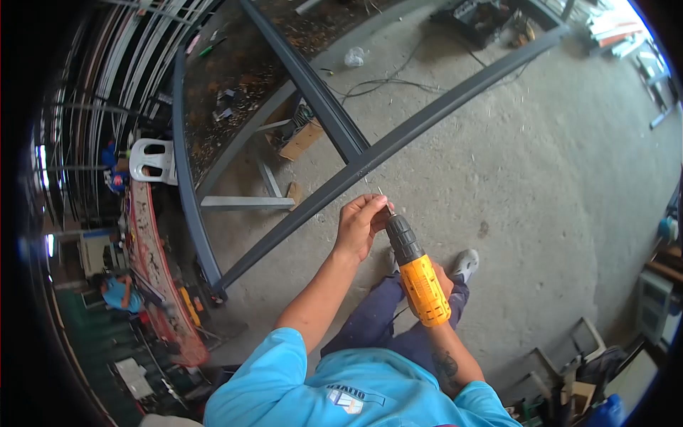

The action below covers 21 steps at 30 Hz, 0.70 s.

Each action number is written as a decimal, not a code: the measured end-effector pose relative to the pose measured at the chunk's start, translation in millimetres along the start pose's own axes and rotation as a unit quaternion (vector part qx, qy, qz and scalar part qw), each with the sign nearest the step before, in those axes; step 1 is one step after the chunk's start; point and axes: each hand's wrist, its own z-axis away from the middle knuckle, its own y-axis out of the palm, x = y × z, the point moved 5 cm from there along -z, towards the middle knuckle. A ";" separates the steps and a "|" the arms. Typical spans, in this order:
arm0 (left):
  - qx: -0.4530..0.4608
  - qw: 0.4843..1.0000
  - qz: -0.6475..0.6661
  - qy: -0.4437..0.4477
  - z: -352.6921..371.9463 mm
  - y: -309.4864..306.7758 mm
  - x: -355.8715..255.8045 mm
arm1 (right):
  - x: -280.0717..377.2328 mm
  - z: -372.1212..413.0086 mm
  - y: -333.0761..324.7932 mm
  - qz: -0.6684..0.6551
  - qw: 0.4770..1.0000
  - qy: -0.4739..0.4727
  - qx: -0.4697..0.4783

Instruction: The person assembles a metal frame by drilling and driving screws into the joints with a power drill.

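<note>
A yellow and black power drill (pixel 421 281) points up and slightly left, its bit at the far end. My right hand (pixel 440 283) is wrapped round its grip, partly hidden behind the yellow body. The fingers of my left hand (pixel 363 224) are pinched at the thin bit (pixel 382 193) just beyond the black chuck. Just past the bit lies the long edge bar of a dark grey metal frame (pixel 398 144), where a crossbar (pixel 324 99) meets it. Neither hand visibly touches the frame.
A white plastic stool (pixel 152 161) and a long worn red-edged board (pixel 158 263) stand at the left. A co-worker in blue (pixel 121 293) is at the far left. Cables (pixel 388 84) lie on the floor beyond the frame. Assorted parts (pixel 583 388) are piled at lower right.
</note>
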 end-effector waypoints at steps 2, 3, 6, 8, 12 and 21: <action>0.006 1.000 -0.024 0.017 -14.9 -8.1 7.7 | -28.7 0.0 21.9 -0.049 0.998 0.036 -0.003; 0.004 0.999 -0.037 0.039 -17.8 -11.7 10.3 | -39.1 1.8 30.5 -0.094 0.993 0.064 0.005; -0.006 0.995 -0.053 0.079 -22.2 -11.2 14.5 | -34.4 -7.7 26.8 -0.053 0.998 0.003 -0.028; -0.010 0.991 -0.061 0.115 -19.8 -9.5 18.7 | -50.2 -0.4 33.9 -0.067 0.997 -0.008 -0.042; -0.015 0.983 -0.093 0.159 -23.7 -8.8 26.9 | -52.3 -8.0 32.8 -0.159 0.975 -0.107 -0.114; -0.036 0.989 -0.032 0.139 -19.3 -5.3 35.1 | -56.3 -19.0 22.4 -0.195 0.966 -0.143 -0.095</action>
